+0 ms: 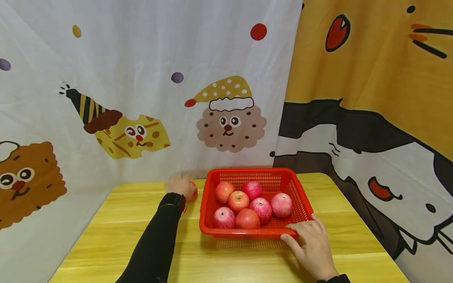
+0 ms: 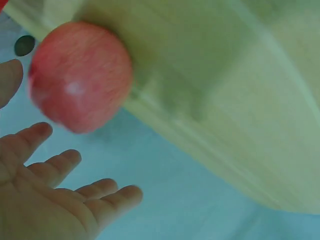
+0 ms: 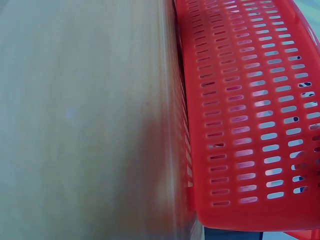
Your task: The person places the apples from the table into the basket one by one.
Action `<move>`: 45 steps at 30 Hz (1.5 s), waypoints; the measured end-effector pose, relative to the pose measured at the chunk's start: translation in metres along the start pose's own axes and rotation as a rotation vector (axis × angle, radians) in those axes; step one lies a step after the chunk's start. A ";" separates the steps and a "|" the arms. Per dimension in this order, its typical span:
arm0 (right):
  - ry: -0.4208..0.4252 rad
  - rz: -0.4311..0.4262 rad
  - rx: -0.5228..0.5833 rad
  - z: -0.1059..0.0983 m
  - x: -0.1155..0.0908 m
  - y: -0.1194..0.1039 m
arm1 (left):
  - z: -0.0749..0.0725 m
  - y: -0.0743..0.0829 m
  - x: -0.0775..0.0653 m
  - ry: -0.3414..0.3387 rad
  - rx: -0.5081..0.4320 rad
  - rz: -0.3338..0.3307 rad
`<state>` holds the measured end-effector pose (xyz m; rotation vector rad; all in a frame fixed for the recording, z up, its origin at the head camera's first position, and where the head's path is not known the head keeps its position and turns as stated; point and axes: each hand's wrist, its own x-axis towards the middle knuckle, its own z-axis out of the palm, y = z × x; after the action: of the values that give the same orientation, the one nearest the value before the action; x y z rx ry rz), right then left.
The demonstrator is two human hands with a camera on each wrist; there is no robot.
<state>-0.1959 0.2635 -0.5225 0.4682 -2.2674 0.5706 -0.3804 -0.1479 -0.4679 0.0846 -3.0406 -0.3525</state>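
Left fingers (image 2: 114, 201) spread wide, held nothing, just beside apple (image 2: 80, 77) on table (image 1: 106, 236), left of basket (image 1: 247, 232). Right hand (image 1: 313, 243) rested on basket's near right corner; couldn't tell whether it gripped. Seven apples (image 1: 238, 202) lay inside.

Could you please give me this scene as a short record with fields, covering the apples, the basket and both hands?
Surface: wood-patterned table
Container: red slotted basket, standing on the table
Apples in basket: seven apples, red to pink
Loose apple: one apple, outside the basket, to its left, near the table's far edge
Left hand: beside the loose apple, fingers extended
Right hand: touching the basket's near right corner
Backdrop: cloth with cartoon prints
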 end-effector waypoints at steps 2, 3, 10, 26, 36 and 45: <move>-0.009 0.011 -0.001 0.000 0.000 -0.001 | 0.003 -0.002 -0.001 -0.028 -0.008 -0.024; -0.014 0.018 -0.001 -0.001 0.000 -0.001 | 0.004 -0.003 -0.002 -0.039 -0.011 -0.032; -0.009 0.020 0.001 0.000 0.001 -0.002 | 0.017 -0.009 0.000 -0.032 -0.071 0.023; 0.005 -0.008 0.001 0.000 0.002 -0.001 | 0.057 -0.007 -0.003 0.066 -0.135 -0.040; 0.024 -0.021 0.003 0.002 0.000 0.000 | 0.065 -0.009 -0.004 0.118 -0.084 0.007; 0.012 -0.012 -0.004 0.002 -0.001 0.001 | 0.066 -0.008 -0.006 0.175 -0.055 0.026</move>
<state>-0.1965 0.2632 -0.5244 0.4750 -2.2525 0.5613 -0.3793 -0.1406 -0.5344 0.0685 -2.8548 -0.4037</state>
